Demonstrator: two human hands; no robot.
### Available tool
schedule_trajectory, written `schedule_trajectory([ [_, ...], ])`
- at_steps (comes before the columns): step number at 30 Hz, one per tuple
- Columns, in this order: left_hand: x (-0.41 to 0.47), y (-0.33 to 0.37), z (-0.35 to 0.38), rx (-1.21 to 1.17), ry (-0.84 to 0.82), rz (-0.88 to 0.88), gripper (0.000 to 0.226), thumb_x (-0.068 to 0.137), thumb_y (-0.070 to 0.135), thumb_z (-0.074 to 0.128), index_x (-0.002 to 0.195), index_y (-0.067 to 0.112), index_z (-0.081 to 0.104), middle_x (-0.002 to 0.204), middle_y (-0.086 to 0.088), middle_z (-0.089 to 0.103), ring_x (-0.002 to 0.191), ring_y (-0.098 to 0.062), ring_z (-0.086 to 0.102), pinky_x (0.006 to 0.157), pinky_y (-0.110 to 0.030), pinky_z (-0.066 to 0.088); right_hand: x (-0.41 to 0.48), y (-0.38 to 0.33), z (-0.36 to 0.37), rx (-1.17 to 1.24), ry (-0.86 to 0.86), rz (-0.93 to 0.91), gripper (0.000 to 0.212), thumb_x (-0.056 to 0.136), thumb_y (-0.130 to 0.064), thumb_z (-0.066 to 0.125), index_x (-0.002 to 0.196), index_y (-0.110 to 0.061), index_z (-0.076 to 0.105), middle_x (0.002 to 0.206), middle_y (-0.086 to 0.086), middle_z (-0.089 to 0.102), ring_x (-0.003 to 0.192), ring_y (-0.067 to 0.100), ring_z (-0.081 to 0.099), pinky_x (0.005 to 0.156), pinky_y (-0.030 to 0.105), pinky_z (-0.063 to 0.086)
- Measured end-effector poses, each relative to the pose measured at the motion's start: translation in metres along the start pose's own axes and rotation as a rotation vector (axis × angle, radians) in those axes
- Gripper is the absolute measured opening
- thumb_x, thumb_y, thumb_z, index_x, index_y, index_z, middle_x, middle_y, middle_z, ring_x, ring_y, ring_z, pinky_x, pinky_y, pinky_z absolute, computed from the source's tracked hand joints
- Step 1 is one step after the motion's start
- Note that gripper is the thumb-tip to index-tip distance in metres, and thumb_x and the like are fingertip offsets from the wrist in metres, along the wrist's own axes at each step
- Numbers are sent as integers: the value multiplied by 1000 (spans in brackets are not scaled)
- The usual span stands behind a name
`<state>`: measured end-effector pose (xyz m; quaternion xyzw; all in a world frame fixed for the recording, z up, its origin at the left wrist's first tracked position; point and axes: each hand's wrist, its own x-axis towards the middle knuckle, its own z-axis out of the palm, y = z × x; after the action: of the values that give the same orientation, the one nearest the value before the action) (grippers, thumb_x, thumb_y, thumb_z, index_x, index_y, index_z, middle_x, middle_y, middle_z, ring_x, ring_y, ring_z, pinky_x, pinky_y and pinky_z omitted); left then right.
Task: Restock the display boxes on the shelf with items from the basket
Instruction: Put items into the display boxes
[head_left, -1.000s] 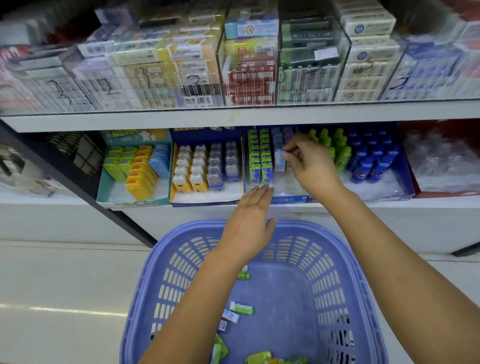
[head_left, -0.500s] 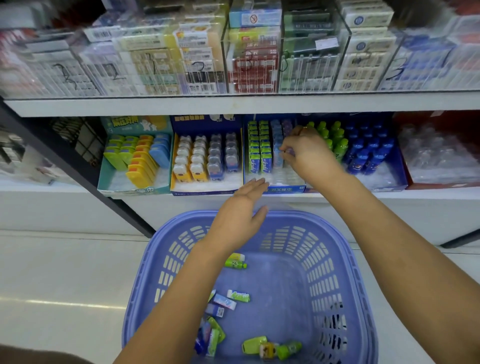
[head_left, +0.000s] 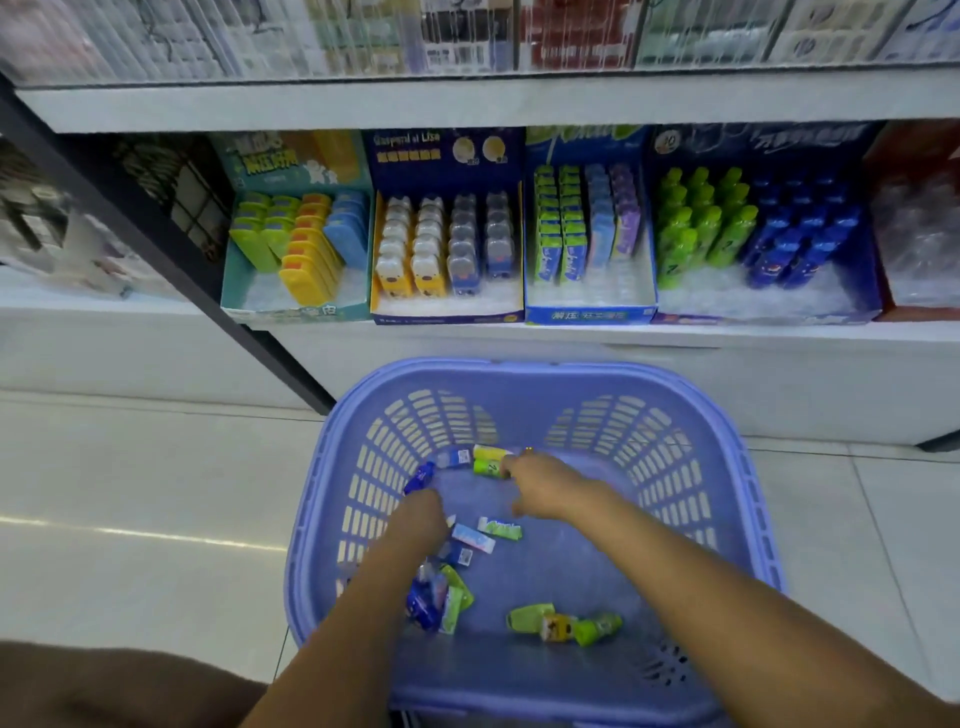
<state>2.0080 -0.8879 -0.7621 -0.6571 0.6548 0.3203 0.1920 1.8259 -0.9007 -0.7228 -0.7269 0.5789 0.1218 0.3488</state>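
Note:
The purple basket (head_left: 748, 467) stands on the floor below the shelf, with several small packs and bottles loose in it. Both my hands are down inside it. My left hand (head_left: 422, 522) is curled, and a small blue bottle (head_left: 420, 477) sticks out of its top. My right hand (head_left: 545, 488) reaches to the far side, fingertips at a green pack (head_left: 488, 460), thumb spread apart. On the shelf stands the blue display box (head_left: 589, 313) of green, blue and purple packs, its front part bare. The dark blue bottle box (head_left: 753, 312) sits to its right.
A teal box (head_left: 296, 312) of yellow, green and blue cases and a navy box (head_left: 447, 315) of bear-shaped cases stand at the left. A red box (head_left: 914, 306) is at the far right. A dark shelf post (head_left: 171, 260) slants down to the floor at the left.
My right hand left the blue display box and dropped into the basket. My left hand moved down from the shelf edge into the basket and curled round a blue bottle. The view tilted downward.

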Motion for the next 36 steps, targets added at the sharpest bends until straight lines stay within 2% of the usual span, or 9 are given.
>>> schedule_trajectory([
  [10,21,-11,34,-14,5,-192,49,89,15,57,133,3,38,134,-15,45,125,-27,47,101,-33,40,33,26,91,-40,-47,33,50,78,-19,69,120,-9,44,128,15,43,116,32,48,89,38,43],
  [13,25,-13,34,-16,13,-211,46,88,17,58,130,4,42,131,-15,48,121,-26,50,98,-32,42,39,21,96,-46,-16,9,29,87,-17,57,113,-9,47,127,16,45,115,31,48,89,38,42],
  [16,23,-10,28,-59,3,-198,23,91,22,55,107,6,55,115,-14,60,109,-26,58,89,-31,47,44,22,90,-10,-24,28,15,92,-13,49,105,-10,53,123,18,53,112,32,53,91,36,41],
  [18,23,-8,20,-132,27,-188,21,95,21,48,81,7,56,88,-11,63,95,-25,62,81,-32,47,46,23,77,33,-48,33,16,90,-24,57,95,-8,59,111,20,61,95,28,58,77,33,41],
  [21,27,-7,2,-440,101,-269,39,91,19,54,56,12,39,55,-5,41,53,-20,45,52,-28,36,46,22,41,213,-91,76,33,92,-33,55,68,-10,55,85,21,60,75,21,51,58,29,31],
  [25,26,-2,-30,-648,119,-188,50,93,29,55,47,11,45,39,-4,47,51,-24,49,63,-29,44,30,20,-20,490,-219,39,34,96,-23,50,64,-14,53,62,5,56,50,12,55,49,18,42],
  [28,16,9,-56,-700,120,-62,40,92,25,58,56,9,52,49,-5,53,47,-18,48,57,-26,42,3,19,-68,601,-267,-56,19,93,-19,58,75,-12,61,62,0,59,44,0,54,49,13,44],
  [32,-11,32,-96,-686,143,153,40,82,40,70,60,12,53,53,-1,50,47,-10,48,53,-23,40,-45,16,-136,614,-144,-197,10,87,-13,65,91,-4,67,69,5,60,61,10,54,61,20,44],
  [36,-46,59,-129,-860,188,321,27,79,36,74,72,13,64,60,4,61,58,-7,60,57,-18,49,-88,23,-191,697,263,-259,15,80,-11,72,94,-5,70,79,12,66,68,12,59,69,21,50],
])
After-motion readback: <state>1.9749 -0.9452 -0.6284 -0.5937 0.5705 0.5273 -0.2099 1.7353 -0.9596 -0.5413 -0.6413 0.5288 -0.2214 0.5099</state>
